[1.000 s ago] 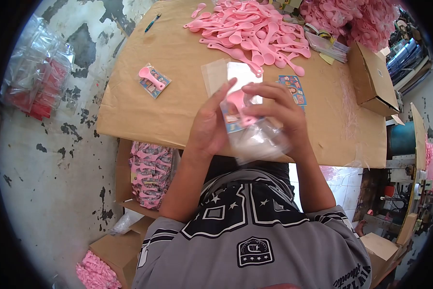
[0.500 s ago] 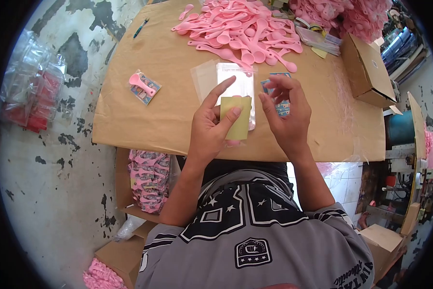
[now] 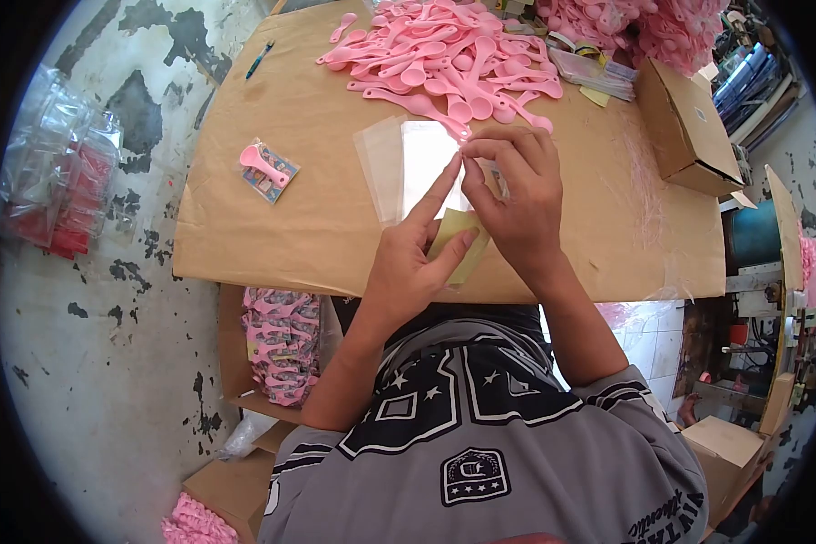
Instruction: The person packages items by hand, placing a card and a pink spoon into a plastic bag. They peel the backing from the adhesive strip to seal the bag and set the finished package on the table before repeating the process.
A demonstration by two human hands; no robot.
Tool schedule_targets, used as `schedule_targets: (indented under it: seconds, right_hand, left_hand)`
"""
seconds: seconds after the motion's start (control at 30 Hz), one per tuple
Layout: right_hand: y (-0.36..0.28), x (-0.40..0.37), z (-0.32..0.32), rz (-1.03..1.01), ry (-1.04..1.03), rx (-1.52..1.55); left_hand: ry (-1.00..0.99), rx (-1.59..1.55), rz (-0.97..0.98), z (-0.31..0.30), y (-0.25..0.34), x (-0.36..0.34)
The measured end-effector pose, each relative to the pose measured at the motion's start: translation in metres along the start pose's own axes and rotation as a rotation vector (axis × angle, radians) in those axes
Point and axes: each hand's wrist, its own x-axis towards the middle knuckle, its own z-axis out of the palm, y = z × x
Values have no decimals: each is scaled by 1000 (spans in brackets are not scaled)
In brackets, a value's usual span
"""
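Note:
My left hand (image 3: 419,261) holds a yellow-green card (image 3: 467,243) under its thumb, with the index finger stretched forward. My right hand (image 3: 523,195) is closed in a pinch at that index fingertip; whatever is between its fingers is too small to make out. Beneath both hands lies a stack of clear plastic bags (image 3: 423,159), its left part fanned out. A heap of pink measuring spoons (image 3: 480,77) spreads just beyond. To the left, one pink spoon (image 3: 264,165) rests on a blue printed card in a clear bag.
A pen (image 3: 260,60) lies at the upper left of the table (image 3: 326,245). An open cardboard box (image 3: 689,127) stands on the right, with bagged pink spoons (image 3: 680,32) behind it. Below the table's left side, a carton holds packed spoons (image 3: 281,344). Plastic packs (image 3: 58,168) are at far left.
My right hand has moved left and in to meet my left index fingertip, and its fingers have closed. The card has tilted and shifted slightly right and toward me.

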Motion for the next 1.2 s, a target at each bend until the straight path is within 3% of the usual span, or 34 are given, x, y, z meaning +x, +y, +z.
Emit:
schedule_targets:
  seconds: [0.13, 0.23, 0.33, 0.47, 0.57, 0.63, 0.73, 0.8, 0.93, 1.13, 1.2]
  right_hand:
    - [5, 7, -9, 128, 45, 140]
    - [33, 16, -19, 350, 291, 393]
    - [29, 27, -35, 391, 424, 639]
    - [25, -9, -51, 624, -87, 815]
    - [-7, -16, -32, 656, -333, 831]
    - [-17, -22, -20, 661, -378, 901]
    - [-17, -23, -17, 771, -361, 934]
    - [-10, -25, -15, 774, -364, 934]
    - [-2, -22, -26, 757, -411, 917]
    - [-1, -22, -35, 758, -397, 1043]
    - [-1, -24, -36, 669, -374, 1010]
  left_hand:
    - [16, -23, -48, -7, 6, -8]
    - [58, -209, -111, -10, 13, -13]
    - [98, -313, -192, -19, 16, -14]
    - [143, -420, -90, -21, 2, -8]
    - [173, -479, 15, -17, -6, -4]
    - [168, -433, 104, -16, -17, -1]
    - [136, -542, -33, -15, 0, -5]
    - [182, -485, 32, -15, -8, -1]
    - [243, -295, 36, -17, -6, 1]
    - [184, -347, 137, -19, -6, -6]
    - [154, -354, 190, -22, -10, -8]
